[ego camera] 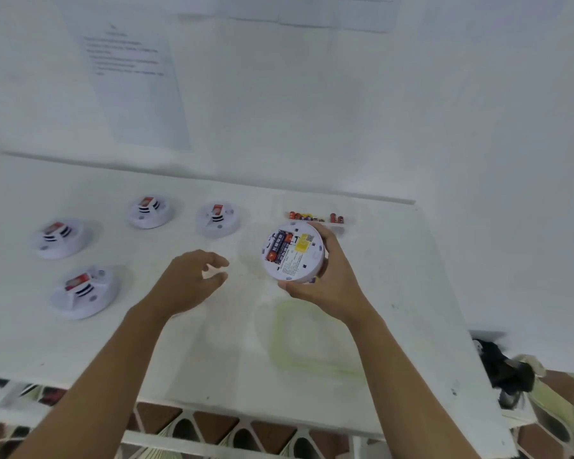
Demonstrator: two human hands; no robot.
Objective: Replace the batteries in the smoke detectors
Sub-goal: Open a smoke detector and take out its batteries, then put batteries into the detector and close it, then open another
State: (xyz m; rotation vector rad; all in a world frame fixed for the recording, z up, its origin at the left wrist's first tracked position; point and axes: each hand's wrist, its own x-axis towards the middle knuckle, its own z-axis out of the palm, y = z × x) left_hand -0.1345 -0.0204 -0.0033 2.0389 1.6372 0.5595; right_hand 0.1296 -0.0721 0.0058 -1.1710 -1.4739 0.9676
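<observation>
Head view: the right hand [328, 286] holds a round white smoke detector [294, 251] above the white table [411, 293]. The fingers wrap round its far edge and the thumb presses its near edge. The detector's underside faces up, tilted toward the camera. Two batteries [280, 248] sit side by side in its open slot, with a yellow label [301, 246] just to their right.

The left hand [189, 279] hovers over the table to the left of the held detector. It is empty, with loosely curved fingers spread apart.

Just behind the held detector, a row of loose batteries [315, 217] lies near the wall. To its left, the nearest detector [217, 220] rests on the table, with a second detector [150, 212] beyond that. A third detector [60, 238] and a fourth detector [85, 293] sit farther left, well apart from it. Each of the four carries a red patch on top.

Below the held detector, toward the camera, a faint green square outline [312, 339] shows on the table. A printed sheet [136, 91] hangs on the wall, up and to the left.
</observation>
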